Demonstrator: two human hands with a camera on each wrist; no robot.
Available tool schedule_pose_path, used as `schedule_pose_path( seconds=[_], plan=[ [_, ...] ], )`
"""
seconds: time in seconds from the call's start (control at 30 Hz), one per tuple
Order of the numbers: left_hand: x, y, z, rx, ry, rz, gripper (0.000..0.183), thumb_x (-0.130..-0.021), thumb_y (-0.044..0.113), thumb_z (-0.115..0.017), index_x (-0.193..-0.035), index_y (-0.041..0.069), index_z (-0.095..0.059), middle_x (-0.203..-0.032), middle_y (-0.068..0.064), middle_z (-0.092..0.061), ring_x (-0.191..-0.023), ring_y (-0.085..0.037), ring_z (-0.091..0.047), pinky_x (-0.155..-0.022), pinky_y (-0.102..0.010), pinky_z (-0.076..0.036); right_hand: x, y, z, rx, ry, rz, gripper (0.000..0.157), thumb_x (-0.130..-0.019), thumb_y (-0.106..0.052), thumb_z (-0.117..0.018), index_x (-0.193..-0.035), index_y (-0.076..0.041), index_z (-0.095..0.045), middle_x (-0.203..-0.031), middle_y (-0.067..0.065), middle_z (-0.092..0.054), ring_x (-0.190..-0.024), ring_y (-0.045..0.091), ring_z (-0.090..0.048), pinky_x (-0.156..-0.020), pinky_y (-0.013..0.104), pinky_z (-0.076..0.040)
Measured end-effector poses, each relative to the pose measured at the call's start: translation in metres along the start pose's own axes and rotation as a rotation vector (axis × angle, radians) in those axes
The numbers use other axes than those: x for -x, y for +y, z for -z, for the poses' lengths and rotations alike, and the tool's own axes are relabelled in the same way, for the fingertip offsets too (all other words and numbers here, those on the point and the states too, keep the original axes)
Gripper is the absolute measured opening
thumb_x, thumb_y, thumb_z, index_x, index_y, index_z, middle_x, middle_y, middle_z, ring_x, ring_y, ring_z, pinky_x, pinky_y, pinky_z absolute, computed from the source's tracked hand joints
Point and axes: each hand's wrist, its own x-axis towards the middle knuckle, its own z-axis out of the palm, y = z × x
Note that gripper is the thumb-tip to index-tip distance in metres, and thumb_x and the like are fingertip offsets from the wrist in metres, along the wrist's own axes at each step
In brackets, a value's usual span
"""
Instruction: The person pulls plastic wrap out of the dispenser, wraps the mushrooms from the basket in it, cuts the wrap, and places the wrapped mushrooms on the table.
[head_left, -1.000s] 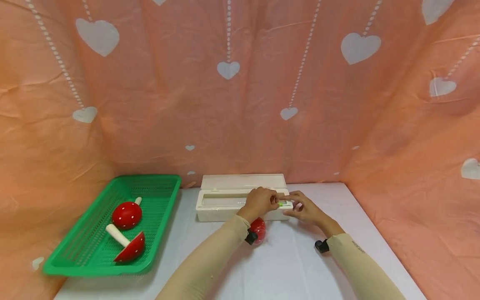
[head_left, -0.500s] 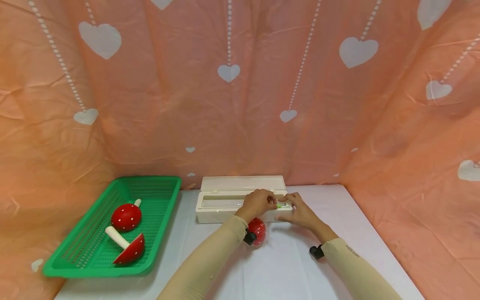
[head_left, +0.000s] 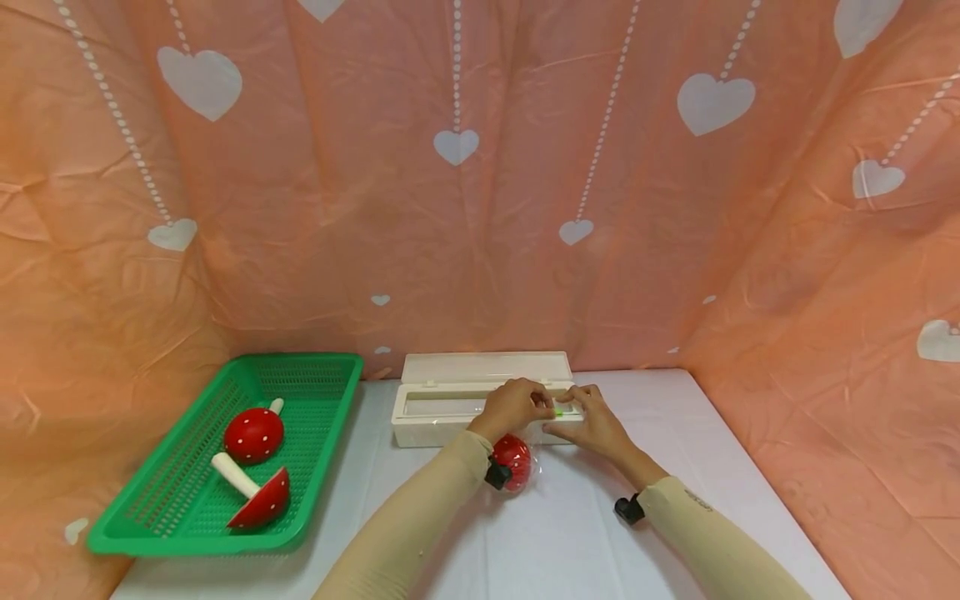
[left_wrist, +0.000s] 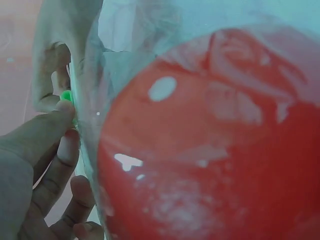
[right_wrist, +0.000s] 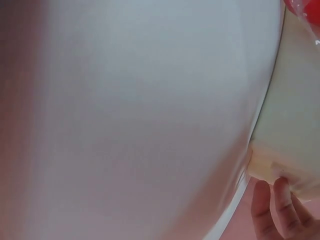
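Observation:
A white cling film dispenser [head_left: 431, 432] lies at the back of the table, its lid [head_left: 487, 367] raised. My left hand [head_left: 513, 408] reaches over the box and pinches a small green slide cutter [left_wrist: 66, 95] near the right end. The right hand [head_left: 598, 425] grips that same end, thumb on the front and fingers curled over the top; in the right wrist view its fingertips [right_wrist: 282, 187] touch the box. In front of the dispenser, partly behind the left wrist, sits a red mushroom cap with white dots [head_left: 517, 454], covered with clear film [left_wrist: 92, 120].
At the left stands a green plastic basket [head_left: 195, 546] with two red-capped toy mushrooms [head_left: 253, 433] in it. A white cloth [head_left: 570, 533] covers the table. Peach curtains with hearts [head_left: 510, 275] close off the back and sides.
My right hand has shifted slightly left along the box's end, its thumb moving further onto the front. The left hand stays on the green slide cutter, nearly still.

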Motion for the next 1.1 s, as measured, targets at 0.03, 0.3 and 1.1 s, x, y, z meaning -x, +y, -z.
schedule_pose_path(
  seconds=[0.03, 0.3, 1.1],
  plan=[
    [0.0, 0.0, 0.0, -0.002, -0.002, 0.001, 0.01, -0.093, 0.033, -0.086, -0.093, 0.025, -0.081, -0.087, 0.012, -0.073, -0.084, -0.007, -0.062, -0.075, -0.029, -0.048, 0.0, 0.0, 0.0, 0.0, 0.003, 0.004, 0.056, -0.078, -0.038, -0.098, -0.121, -0.016, -0.069, -0.12, 0.014, -0.054, -0.103, 0.03, -0.061, -0.088, 0.049, -0.052],
    [-0.002, -0.004, -0.001, -0.02, -0.003, -0.03, 0.01, -0.093, 0.032, -0.086, -0.094, 0.024, -0.081, -0.082, 0.012, -0.067, -0.078, -0.005, -0.057, -0.07, -0.025, -0.045, -0.001, -0.001, 0.002, 0.002, 0.028, 0.024, 0.049, -0.078, -0.036, -0.099, -0.111, -0.015, -0.07, -0.114, 0.013, -0.056, -0.095, 0.028, -0.06, -0.08, 0.046, -0.053],
    [0.003, -0.017, 0.003, -0.096, -0.02, -0.11, 0.01, -0.095, 0.031, -0.082, -0.098, 0.025, -0.076, -0.077, 0.012, -0.059, -0.074, -0.005, -0.054, -0.065, -0.025, -0.042, 0.001, -0.004, 0.002, -0.012, 0.034, -0.057, 0.047, -0.074, -0.037, -0.101, -0.106, -0.016, -0.074, -0.112, 0.007, -0.058, -0.094, 0.025, -0.055, -0.071, 0.037, -0.048]
  ],
)
